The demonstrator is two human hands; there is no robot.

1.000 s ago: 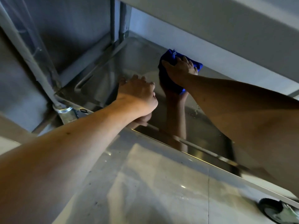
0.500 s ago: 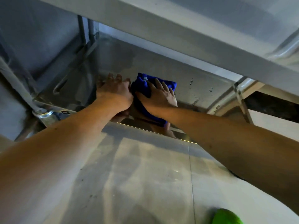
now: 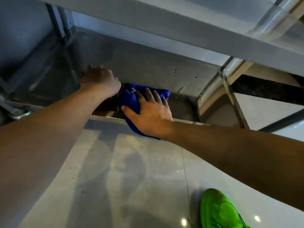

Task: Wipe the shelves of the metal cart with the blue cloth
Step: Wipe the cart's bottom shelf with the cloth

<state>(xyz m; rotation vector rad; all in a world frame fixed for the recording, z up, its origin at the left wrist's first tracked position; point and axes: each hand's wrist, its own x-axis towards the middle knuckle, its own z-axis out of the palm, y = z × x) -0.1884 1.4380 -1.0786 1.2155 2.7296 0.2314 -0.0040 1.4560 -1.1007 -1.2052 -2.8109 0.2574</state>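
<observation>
The right hand presses the cloth onto the front rim of the bottom shelf, fingers spread flat. The left hand rests just beside it; its fingers are hidden (grip unclear). An upper shelf overhangs. A post stands right; a green shoe is on the floor.

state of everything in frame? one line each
blue cloth: bunched, draped over the bottom shelf's front rim, under the right hand
right hand: fingers spread, pressing the cloth
left hand: resting on the shelf's front edge, holds nothing
bottom shelf: bare metal, a few specks towards the right
green shoe: on the tiled floor
</observation>
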